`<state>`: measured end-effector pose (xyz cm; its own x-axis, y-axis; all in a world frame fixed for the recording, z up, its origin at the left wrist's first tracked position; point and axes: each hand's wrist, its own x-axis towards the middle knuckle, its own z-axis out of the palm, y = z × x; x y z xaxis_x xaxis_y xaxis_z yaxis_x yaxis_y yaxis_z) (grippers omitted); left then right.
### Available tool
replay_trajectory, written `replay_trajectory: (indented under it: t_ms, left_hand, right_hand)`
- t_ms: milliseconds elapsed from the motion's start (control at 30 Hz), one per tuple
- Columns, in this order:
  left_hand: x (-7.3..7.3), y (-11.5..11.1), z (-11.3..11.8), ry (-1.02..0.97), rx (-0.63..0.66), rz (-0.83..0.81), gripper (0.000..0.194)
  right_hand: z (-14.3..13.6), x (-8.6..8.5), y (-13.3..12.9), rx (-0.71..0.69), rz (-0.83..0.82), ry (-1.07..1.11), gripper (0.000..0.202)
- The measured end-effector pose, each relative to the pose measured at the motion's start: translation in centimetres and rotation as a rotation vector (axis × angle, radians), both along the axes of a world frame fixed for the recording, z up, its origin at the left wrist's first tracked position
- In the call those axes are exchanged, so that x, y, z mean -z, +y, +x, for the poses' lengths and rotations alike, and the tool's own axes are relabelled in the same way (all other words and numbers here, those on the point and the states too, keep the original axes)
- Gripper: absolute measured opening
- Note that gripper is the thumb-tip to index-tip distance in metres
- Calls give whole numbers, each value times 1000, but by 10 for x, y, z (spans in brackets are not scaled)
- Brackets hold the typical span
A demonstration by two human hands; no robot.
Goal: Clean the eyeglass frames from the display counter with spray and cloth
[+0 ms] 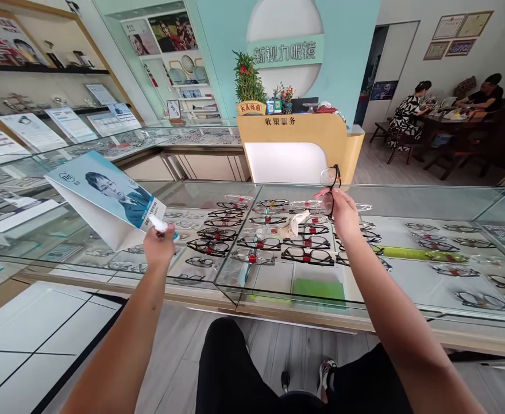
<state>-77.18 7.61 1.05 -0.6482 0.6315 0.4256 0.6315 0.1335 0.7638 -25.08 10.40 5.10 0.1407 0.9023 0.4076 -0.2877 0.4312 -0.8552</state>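
A pair of black-framed eyeglasses (pixel 333 176) is pinched in my right hand (pixel 343 211), held upright above the glass display counter. My left hand (pixel 159 246) is wrapped round a small spray bottle (pixel 156 222) with a white top; a bit of blue shows beside the fingers, and the rest is hidden. Just beyond that hand stands a folded display card (pixel 105 192) with a printed portrait. A crumpled beige cloth (pixel 296 223) lies on the glass between my hands. Under the glass, rows of eyeglasses (pixel 307 255) with red tags sit in the case.
A glass counter edge (pixel 278 290) runs across in front of my legs. More price cards (pixel 69 125) stand on the left counter. Behind is a wooden cashier desk (pixel 295 129) with a plant (pixel 249 80). Two people (pixel 411 115) sit at a table at the far right.
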Motion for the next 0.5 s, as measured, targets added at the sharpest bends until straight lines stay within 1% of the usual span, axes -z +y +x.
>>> replay_trajectory:
  t_ms: [100, 267, 333, 400, 467, 500]
  left_hand:
    - [5, -6, -6, -73, -98, -53, 27]
    - [-2, -5, 0, -113, -144, -35, 32]
    - [-4, -8, 6, -113, -158, 9, 35]
    - [-4, -15, 14, -86, -211, 80, 38]
    - [-4, -21, 25, -4, -283, 183, 44]
    - [-6, -24, 33, 54, -297, 235, 47]
  right_hand:
    - [1, 0, 2, 7, -4, 11, 51]
    - [0, 0, 4, -9, -10, 19, 53]
    - [1, 0, 4, -7, -2, 6, 53]
    - [1, -1, 4, -7, 1, 1, 53]
    - [2, -2, 4, 1, 0, -4, 53]
    - [2, -2, 4, 8, 0, -12, 53]
